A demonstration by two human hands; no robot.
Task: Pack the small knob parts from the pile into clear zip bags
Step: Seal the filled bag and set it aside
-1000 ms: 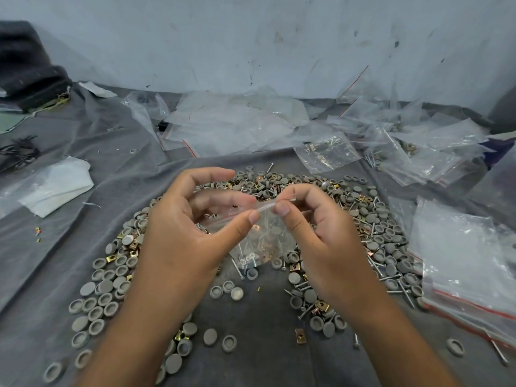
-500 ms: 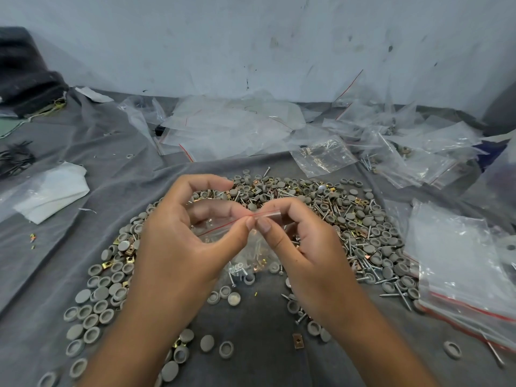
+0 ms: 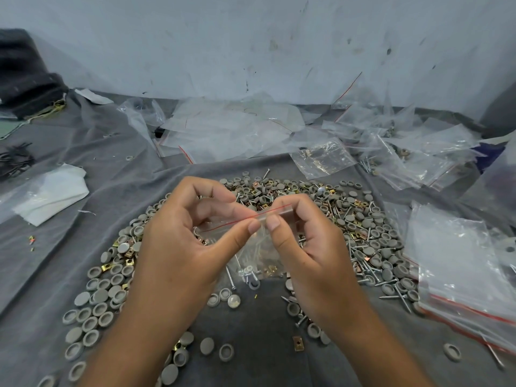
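Our left hand (image 3: 178, 247) and right hand (image 3: 307, 244) both pinch the little bag (image 3: 251, 241) at its red top line. The bag looks thin, floppy and slippery, so we think the stiff top is best to hold.

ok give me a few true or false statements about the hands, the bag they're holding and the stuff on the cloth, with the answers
1. Both hands pinch the top edge of one small clear zip bag. True: the left hand and right hand meet at its red zip line.
2. The held bag is empty. False: screws and small metal parts sit in its bottom.
3. The grey round caps lie loose on a grey cloth. True.
4. The pile holds only caps. False: screws and brass-coloured clips are mixed in.
5. Clear bags lie only on the left. False: a stack of zip bags lies at the right, and more lie along the wall.
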